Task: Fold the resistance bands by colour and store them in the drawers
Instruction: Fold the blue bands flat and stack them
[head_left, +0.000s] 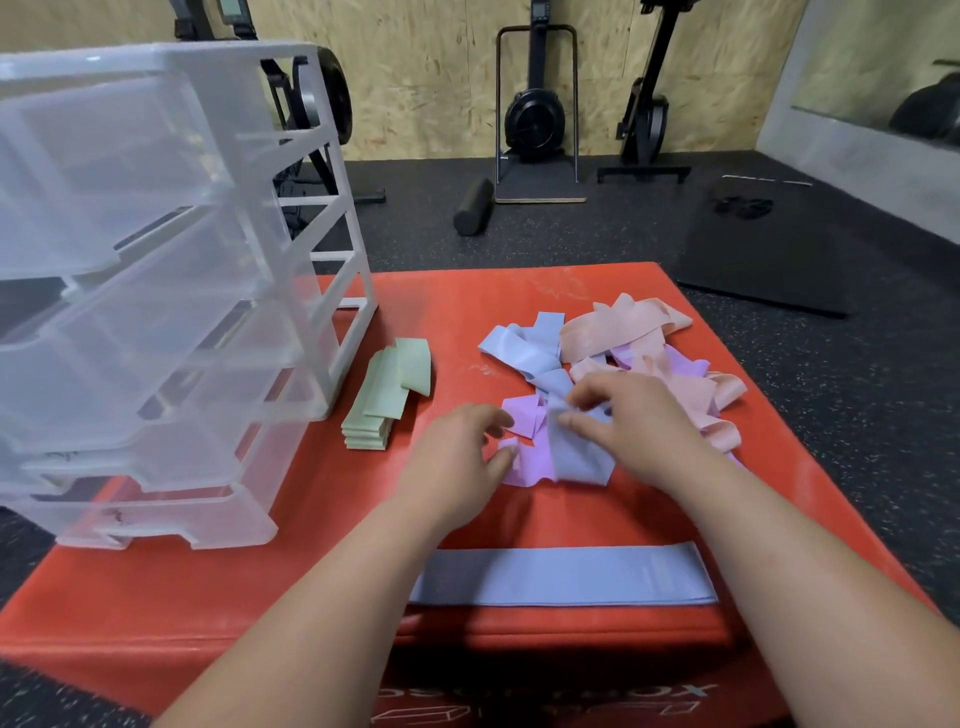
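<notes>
A loose heap of resistance bands lies on the red box (208, 597): blue bands (524, 353), peach bands (623, 322) and purple bands (524, 415). My right hand (628, 426) pinches a blue band (576, 457) at the heap's near edge. Beside it, my left hand (457, 457) pinches the edge of a purple band. One blue band (561, 577) lies flat and stretched out between my forearms. A stack of folded green bands (387, 395) sits next to the clear plastic drawer unit (156, 291), whose drawers are partly pulled out.
The drawer unit fills the box's left side. Beyond the box, on the dark gym floor, are a black foam roller (474, 207), rowing machines against the wooden wall (535, 114) and a black mat (779, 249).
</notes>
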